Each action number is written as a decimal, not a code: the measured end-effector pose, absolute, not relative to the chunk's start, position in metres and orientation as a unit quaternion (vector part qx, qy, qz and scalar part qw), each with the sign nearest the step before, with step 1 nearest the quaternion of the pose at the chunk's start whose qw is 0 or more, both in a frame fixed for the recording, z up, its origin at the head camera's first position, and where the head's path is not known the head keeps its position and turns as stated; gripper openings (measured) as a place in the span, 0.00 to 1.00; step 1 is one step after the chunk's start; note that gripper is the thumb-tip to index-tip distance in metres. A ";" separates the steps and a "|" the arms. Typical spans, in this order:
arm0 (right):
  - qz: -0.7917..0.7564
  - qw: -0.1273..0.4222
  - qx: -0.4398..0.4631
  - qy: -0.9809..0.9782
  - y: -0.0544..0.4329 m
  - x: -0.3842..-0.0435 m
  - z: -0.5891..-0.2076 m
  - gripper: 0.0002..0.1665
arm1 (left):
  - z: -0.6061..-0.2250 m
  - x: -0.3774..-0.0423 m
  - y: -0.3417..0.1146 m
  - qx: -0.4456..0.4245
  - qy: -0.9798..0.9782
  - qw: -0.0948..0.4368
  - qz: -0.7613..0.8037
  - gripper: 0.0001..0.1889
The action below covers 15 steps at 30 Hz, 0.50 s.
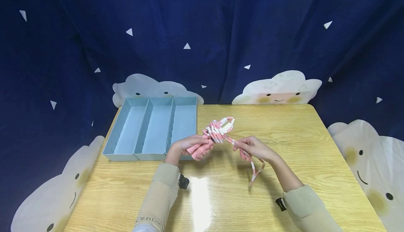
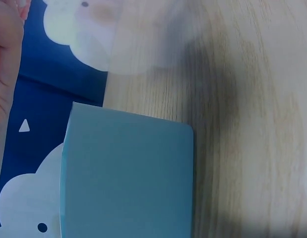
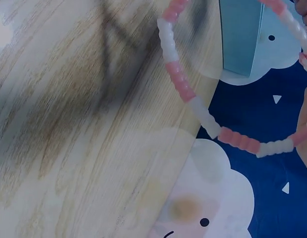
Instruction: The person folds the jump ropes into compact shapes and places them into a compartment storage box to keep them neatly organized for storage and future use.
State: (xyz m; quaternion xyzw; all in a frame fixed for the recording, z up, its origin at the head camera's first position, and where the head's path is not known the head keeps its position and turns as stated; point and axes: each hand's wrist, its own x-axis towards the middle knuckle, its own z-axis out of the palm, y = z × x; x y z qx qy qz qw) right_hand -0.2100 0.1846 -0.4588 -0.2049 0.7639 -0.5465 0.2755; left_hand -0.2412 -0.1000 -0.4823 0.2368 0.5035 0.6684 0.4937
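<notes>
In the head view, a pink-and-white beaded jump rope (image 1: 217, 131) is bunched in wraps above the table, with its two pink handles (image 1: 199, 150) side by side. My left hand (image 1: 189, 143) grips these handles. To the right, my right hand (image 1: 255, 148) pinches a length of the beaded cord, and a loose loop hangs below its fingers. The right wrist view shows that beaded loop (image 3: 180, 82) close up. Only a strip of the left hand (image 2: 5, 59) shows at the edge of the left wrist view.
Three long light blue trays (image 1: 120, 157) stand side by side at the table's back left, just beyond the left hand. The wooden table (image 1: 315, 147) is backed by a dark blue curtain (image 1: 208, 25) with white triangles and clouds.
</notes>
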 end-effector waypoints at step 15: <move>-0.505 0.246 -0.236 0.793 0.186 -0.209 -0.455 0.19 | -0.488 -0.243 -0.100 0.226 0.503 0.492 0.674 0.14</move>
